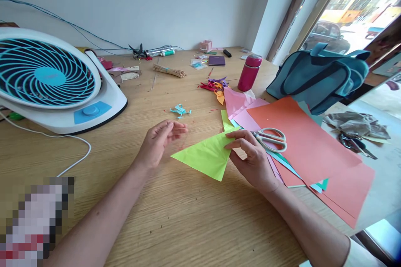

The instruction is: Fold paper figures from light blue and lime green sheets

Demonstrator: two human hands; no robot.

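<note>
A yellow-green folded paper triangle (203, 156) is held tilted over the wooden table, its right edge pinched by my right hand (252, 158). My left hand (159, 139) hovers just beyond the paper's left corner, fingers stretched out, with nothing in it. Behind that hand lies a small light-blue folded paper figure (180, 111). Another yellow-green paper piece (228, 122) lies past the triangle's upper edge. White-handled scissors (272, 139) rest on the coloured sheets to the right of my right hand, which partly hides their blades.
A white-and-blue fan (52, 79) stands at left, its cord (86, 154) on the table. Large orange sheets (294, 133) cover the right side. Behind are a magenta flask (249, 73), a teal bag (316, 75), folded paper scraps (216, 86) and a stick bundle (169, 71).
</note>
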